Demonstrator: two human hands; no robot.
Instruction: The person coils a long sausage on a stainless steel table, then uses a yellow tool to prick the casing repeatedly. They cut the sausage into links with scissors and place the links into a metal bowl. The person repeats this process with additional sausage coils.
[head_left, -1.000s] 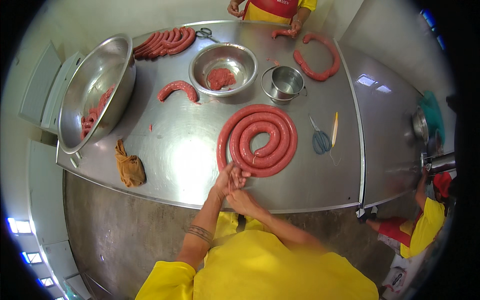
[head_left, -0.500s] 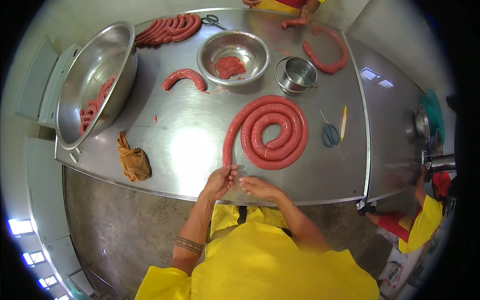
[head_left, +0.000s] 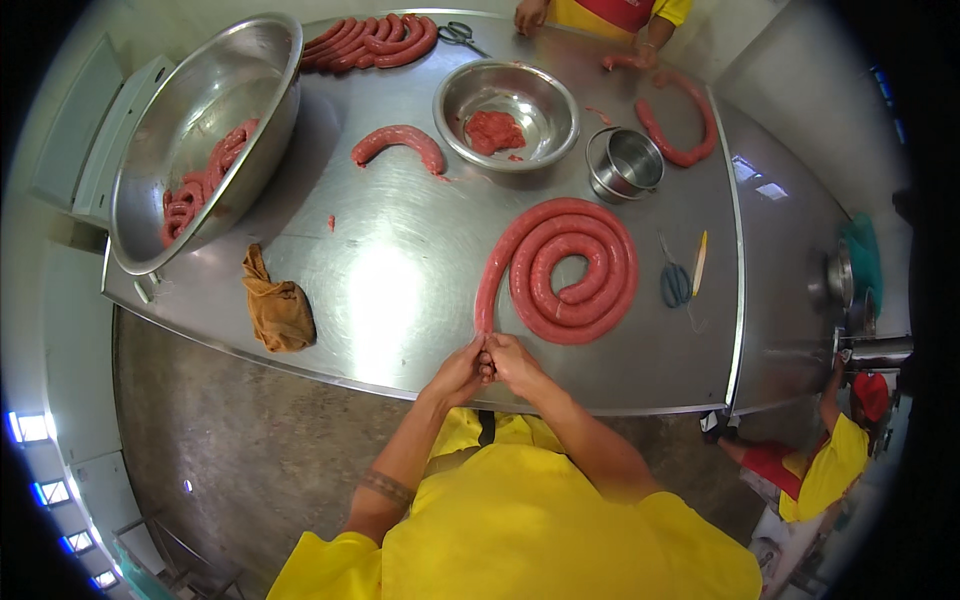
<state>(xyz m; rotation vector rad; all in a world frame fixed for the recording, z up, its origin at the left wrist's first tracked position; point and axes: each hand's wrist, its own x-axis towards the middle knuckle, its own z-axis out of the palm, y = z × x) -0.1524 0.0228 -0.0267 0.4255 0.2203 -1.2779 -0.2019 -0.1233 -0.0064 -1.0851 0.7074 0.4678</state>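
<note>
Our left hand (head_left: pixel 460 372) and right hand (head_left: pixel 515 363) are pinching the sausage (head_left: pixel 585 293) at its end; we're judging it soft, slippery, fragile, best held there.

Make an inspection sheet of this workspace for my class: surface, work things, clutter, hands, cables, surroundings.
Surface: shiny grey metal table, small red meat scrap on it.
Work things: long red sausage coil, flat in a spiral.
Clutter: blue-handled metal scissors, crumpled brown cloth.
Hands: left hand and right hand meet at the coil's near end; exact grip hidden.
Cables: nothing seen.
Surroundings: person in red and yellow across the table; red-capped, yellow-shirted person at far right.
</note>
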